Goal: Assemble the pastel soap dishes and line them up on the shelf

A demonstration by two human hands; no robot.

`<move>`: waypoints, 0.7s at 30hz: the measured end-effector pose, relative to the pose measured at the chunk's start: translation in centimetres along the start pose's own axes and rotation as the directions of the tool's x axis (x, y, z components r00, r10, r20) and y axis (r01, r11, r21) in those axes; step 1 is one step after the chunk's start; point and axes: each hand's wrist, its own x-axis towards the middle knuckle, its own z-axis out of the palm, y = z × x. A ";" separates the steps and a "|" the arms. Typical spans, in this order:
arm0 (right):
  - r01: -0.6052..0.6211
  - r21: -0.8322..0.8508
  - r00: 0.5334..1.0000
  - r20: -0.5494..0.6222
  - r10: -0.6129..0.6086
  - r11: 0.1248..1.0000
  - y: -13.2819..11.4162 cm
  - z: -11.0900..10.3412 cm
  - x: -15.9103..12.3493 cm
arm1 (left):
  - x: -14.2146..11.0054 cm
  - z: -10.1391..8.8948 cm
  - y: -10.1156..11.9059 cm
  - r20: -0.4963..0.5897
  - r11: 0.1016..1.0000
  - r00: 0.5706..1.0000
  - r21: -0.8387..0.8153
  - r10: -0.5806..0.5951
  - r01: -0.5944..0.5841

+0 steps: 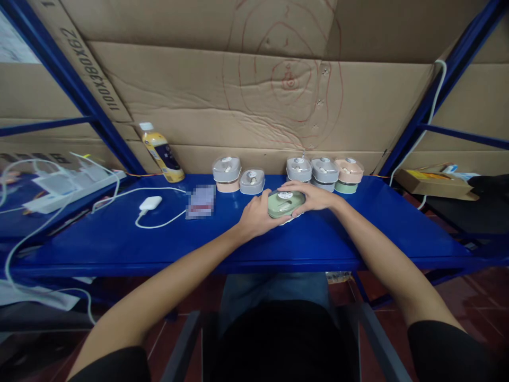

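Note:
Between my two hands is a green lidded container [287,203] with a clear top and a white round sticker. My left hand [256,215] grips its left side, thumb along the near edge. The right side is held by my right hand [314,197], with fingers over the far edge. Behind my hands stand stacked containers: a grey one [299,168], another grey one [325,171] and a peach one [349,171] over a green one. Further left, a grey container [227,168] sits on a peach one, beside a single low grey container [252,181].
On the blue table [222,249] a yellow drink bottle [162,153] leans at the back left. A white charger [150,203] with a cable and a blurred flat item [201,201] lie nearer. Cardboard [191,85] backs the table; a power strip [73,191] lies at left.

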 end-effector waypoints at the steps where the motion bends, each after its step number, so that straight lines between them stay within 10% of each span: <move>1: -0.004 0.005 1.000 -0.008 0.004 1.000 0.2 -0.1 0.1 | 0.1 -0.1 0.1 -0.005 1.000 1.000 -0.012 0.007 -0.007; 21: -0.059 -0.067 0.997 -0.052 0.056 0.996 0.3 1.2 -1.5 | 1.0 0.6 -1.4 0.109 0.986 0.991 -0.156 0.077 -0.059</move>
